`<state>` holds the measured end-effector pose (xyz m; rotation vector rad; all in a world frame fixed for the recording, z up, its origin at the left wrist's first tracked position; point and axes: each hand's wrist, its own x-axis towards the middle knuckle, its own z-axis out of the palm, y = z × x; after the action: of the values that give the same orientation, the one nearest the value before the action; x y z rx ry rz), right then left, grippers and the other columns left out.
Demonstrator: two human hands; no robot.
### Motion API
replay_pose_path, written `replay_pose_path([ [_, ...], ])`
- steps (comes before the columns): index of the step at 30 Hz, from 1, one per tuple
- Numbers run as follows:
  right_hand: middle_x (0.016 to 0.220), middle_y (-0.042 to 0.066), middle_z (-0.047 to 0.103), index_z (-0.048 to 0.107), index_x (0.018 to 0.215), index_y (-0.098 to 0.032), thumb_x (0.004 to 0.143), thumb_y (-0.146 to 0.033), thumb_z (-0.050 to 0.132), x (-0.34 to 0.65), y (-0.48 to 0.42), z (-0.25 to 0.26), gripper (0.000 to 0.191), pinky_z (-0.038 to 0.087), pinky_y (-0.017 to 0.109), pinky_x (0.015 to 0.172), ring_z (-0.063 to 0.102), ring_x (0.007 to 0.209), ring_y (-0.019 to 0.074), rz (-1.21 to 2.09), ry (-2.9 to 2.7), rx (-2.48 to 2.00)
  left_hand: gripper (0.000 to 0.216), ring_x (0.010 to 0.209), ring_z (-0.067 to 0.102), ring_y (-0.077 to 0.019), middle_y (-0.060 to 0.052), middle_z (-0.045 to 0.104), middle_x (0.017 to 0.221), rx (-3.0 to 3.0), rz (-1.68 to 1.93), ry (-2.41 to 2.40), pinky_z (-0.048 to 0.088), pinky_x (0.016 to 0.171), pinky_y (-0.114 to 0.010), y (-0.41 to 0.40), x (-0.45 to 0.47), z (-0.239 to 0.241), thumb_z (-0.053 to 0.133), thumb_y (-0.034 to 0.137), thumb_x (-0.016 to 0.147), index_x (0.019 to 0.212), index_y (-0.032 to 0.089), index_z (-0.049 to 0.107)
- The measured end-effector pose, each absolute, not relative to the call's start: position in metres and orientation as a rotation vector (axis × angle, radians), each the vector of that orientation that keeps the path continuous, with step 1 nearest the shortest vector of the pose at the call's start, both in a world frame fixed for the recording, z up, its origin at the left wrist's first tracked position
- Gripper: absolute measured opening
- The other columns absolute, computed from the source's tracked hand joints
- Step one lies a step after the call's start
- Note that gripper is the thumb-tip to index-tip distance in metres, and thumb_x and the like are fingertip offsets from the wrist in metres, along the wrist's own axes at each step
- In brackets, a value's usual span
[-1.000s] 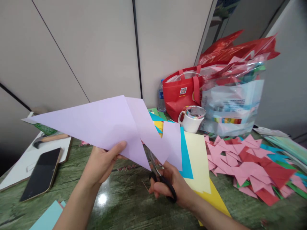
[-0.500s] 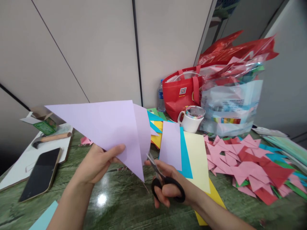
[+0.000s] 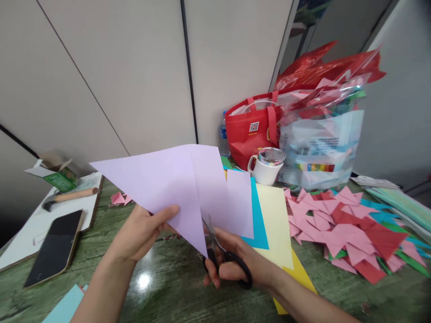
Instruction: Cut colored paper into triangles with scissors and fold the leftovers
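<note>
My left hand (image 3: 143, 231) pinches a folded lilac paper (image 3: 161, 181) by its lower edge and holds it up over the green table (image 3: 168, 287). My right hand (image 3: 235, 264) grips black-handled scissors (image 3: 224, 255), blades pointing up into a cut in the sheet. A strip of the lilac paper (image 3: 239, 204) hangs to the right of the cut.
Blue, cream and yellow sheets (image 3: 274, 220) lie under my right hand. A pile of pink and red folded pieces (image 3: 340, 229) lies right. A white mug (image 3: 266, 166), a red bag (image 3: 254, 132) and plastic bags (image 3: 323, 134) stand behind. A phone (image 3: 55, 246) and a hammer (image 3: 69, 196) lie left.
The lilac sheet has turned and dropped slightly. The scissors have closed into the cut again, and the cut strip now hangs beside the main sheet.
</note>
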<state>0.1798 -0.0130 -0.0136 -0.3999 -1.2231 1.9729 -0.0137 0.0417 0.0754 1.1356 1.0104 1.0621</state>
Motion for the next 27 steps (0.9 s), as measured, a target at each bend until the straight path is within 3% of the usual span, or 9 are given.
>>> replay_pose_path([
  [4,0.068,-0.005,0.057,0.036,0.136,-0.021,0.069,-0.041,0.074,0.180,-0.012,-0.015,0.079,0.050,0.035,0.074,0.054,0.057,0.0092,1.974,-1.230,-0.381,0.026,0.060,0.066,-0.0203,-0.007,0.071,0.075,1.134,1.049,1.019,0.057,0.046,-0.027,0.041,-0.013,0.077,0.079,0.021,0.061,0.083,0.014,0.068],
  [8,0.070,-0.004,0.057,0.044,0.128,-0.019,0.068,-0.043,0.075,0.179,-0.014,-0.012,0.072,0.050,0.035,0.076,0.056,0.061,0.0107,1.948,-1.228,-0.430,0.030,0.062,0.067,-0.0235,-0.009,0.071,0.077,1.153,0.986,1.009,0.058,0.046,-0.032,0.038,-0.008,0.076,0.078,0.024,0.062,0.088,0.014,0.068],
  [11,0.071,-0.002,0.058,0.056,0.107,-0.016,0.067,-0.044,0.074,0.177,-0.016,-0.010,0.052,0.049,0.035,0.077,0.056,0.064,0.0120,1.882,-1.227,-0.495,0.028,0.064,0.066,-0.0243,-0.010,0.070,0.079,1.179,0.960,1.006,0.059,0.047,-0.034,0.035,-0.004,0.073,0.077,0.026,0.063,0.088,0.014,0.068],
  [15,0.070,-0.001,0.059,0.058,0.083,-0.016,0.069,-0.038,0.074,0.175,-0.016,-0.006,0.030,0.049,0.035,0.076,0.056,0.064,0.0125,1.737,-1.219,-0.609,0.023,0.063,0.065,-0.0221,-0.009,0.070,0.078,1.198,0.934,0.990,0.059,0.048,-0.032,0.033,0.002,0.069,0.075,0.026,0.066,0.085,0.015,0.070],
  [27,0.081,0.003,0.068,0.059,0.087,-0.017,0.064,-0.019,0.077,0.170,-0.013,-0.011,0.030,0.047,0.029,0.071,0.063,0.074,0.0173,1.390,-1.119,-0.793,0.023,0.057,0.064,-0.0190,-0.008,0.070,0.076,1.161,0.893,0.997,0.059,0.049,-0.032,0.030,0.012,0.058,0.074,0.026,0.068,0.088,0.014,0.069],
])
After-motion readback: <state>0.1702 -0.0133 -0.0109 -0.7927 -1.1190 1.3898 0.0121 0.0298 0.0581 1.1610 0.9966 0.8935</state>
